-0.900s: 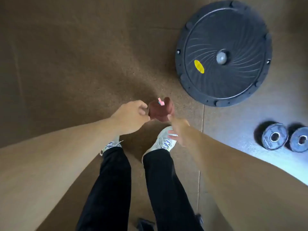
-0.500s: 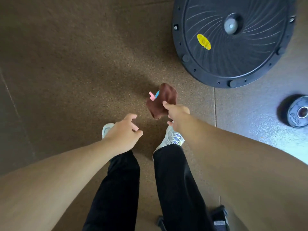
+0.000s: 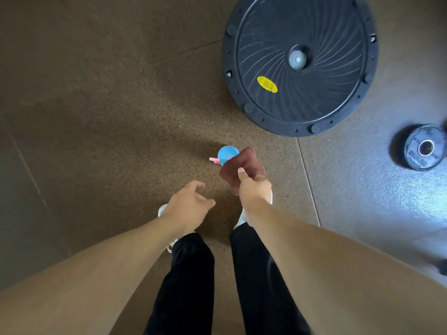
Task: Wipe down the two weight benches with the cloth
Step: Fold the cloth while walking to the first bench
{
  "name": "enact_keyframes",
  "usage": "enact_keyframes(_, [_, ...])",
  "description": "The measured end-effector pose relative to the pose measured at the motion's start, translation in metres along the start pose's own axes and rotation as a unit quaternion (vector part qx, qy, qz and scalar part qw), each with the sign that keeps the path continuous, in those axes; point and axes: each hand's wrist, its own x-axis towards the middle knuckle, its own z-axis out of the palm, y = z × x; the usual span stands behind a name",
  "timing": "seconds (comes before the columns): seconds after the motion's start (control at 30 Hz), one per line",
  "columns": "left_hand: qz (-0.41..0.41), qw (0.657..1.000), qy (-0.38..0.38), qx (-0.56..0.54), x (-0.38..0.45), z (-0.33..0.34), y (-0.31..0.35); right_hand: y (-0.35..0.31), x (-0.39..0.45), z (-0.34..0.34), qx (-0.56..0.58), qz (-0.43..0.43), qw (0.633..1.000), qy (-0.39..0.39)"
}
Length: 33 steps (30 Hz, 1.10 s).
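Your right hand is pinching the crumpled dark red-brown cloth, thumb on top and fingers curled under, holding it above the floor just ahead of your shoes. Your left hand is hanging beside it, fingers apart and loosely curled, gripping nothing. A round blue tag with a pink strip is sticking out of the cloth's far left edge; its print is too small to read. You are standing on a speckled brown rubber-mat floor with seams, which is turning grey and glossy at the right. A big black ribbed plastic disc with a yellow sticker is lying on it well ahead to the right. A small grey metal weight plate is lying at the right edge, blurred. Your white shoes are mostly hidden by arms and black trousers. No bench is showing.
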Motion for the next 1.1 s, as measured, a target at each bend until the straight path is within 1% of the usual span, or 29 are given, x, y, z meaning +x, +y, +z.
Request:
enact_keyframes(0.1, [0.001, 0.999, 0.022, -0.033, -0.027, -0.01, 0.014, 0.007, -0.038, -0.015, -0.045, -0.058, 0.997, 0.031])
enact_keyframes(0.23, [-0.008, 0.997, 0.046, -0.058, -0.083, -0.033, 0.039, 0.014, -0.114, -0.042, -0.118, -0.135, 0.984, 0.003])
enact_keyframes(0.33, [-0.043, 0.994, 0.03, -0.094, -0.135, -0.053, 0.059, 0.014, -0.191, -0.059, -0.154, -0.204, 0.967, 0.001])
enact_keyframes(0.4, [-0.069, 0.988, -0.012, -0.135, -0.18, -0.067, 0.073, 0.009, -0.248, -0.075, -0.171, -0.305, 0.937, -0.004])
enact_keyframes(0.47, [-0.065, 0.984, -0.061, -0.157, -0.233, -0.08, 0.085, 0.004, -0.306, -0.095, -0.186, -0.424, 0.886, -0.012])
enact_keyframes(0.53, [-0.02, 0.983, -0.069, -0.168, -0.279, -0.086, 0.093, 0.005, -0.353, -0.117, -0.201, -0.516, 0.833, -0.005])
enact_keyframes(0.6, [0.03, 0.983, -0.052, -0.176, -0.322, -0.089, 0.101, 0.01, -0.386, -0.14, -0.214, -0.567, 0.795, 0.007])
enact_keyframes(0.63, [0.051, 0.983, -0.044, -0.173, -0.336, -0.089, 0.101, 0.015, -0.399, -0.15, -0.229, -0.571, 0.788, 0.011])
enact_keyframes(0.67, [0.072, 0.983, -0.036, -0.164, -0.351, -0.088, 0.104, 0.02, -0.411, -0.159, -0.236, -0.564, 0.791, 0.015])
enact_keyframes(0.7, [0.09, 0.982, -0.03, -0.166, -0.364, -0.086, 0.108, 0.025, -0.422, -0.167, -0.234, -0.541, 0.808, 0.018])
enact_keyframes(0.73, [0.099, 0.979, -0.021, -0.179, -0.369, -0.083, 0.109, 0.031, -0.432, -0.172, -0.21, -0.503, 0.839, 0.006])
enact_keyframes(0.77, [0.105, 0.975, -0.02, -0.193, -0.382, -0.08, 0.112, 0.036, -0.444, -0.176, -0.147, -0.447, 0.882, -0.011])
enact_keyframes(0.8, [0.115, 0.973, -0.02, -0.2, -0.395, -0.074, 0.118, 0.041, -0.453, -0.18, -0.052, -0.391, 0.919, -0.022])
enact_keyframes(0.83, [0.13, 0.971, -0.023, -0.197, -0.404, -0.067, 0.121, 0.046, -0.462, -0.183, 0.049, -0.346, 0.937, -0.018])
enact_keyframes(0.87, [0.146, 0.972, -0.033, -0.18, -0.413, -0.06, 0.122, 0.052, -0.467, -0.186, 0.139, -0.314, 0.939, -0.003])
enact_keyframes(0.93, [0.178, 0.973, -0.062, -0.13, -0.434, -0.04, 0.119, 0.065, -0.476, -0.193, 0.245, -0.27, 0.931, 0.024])
enact_keyframes(1.03, [0.218, 0.971, -0.09, -0.04, -0.459, -0.012, 0.097, 0.094, -0.486, -0.203, 0.348, -0.2, 0.915, 0.024])
enact_keyframes(1.1, [0.239, 0.964, -0.11, 0.03, -0.498, 0.004, 0.081, 0.122, -0.497, -0.211, 0.385, -0.184, 0.904, 0.004])
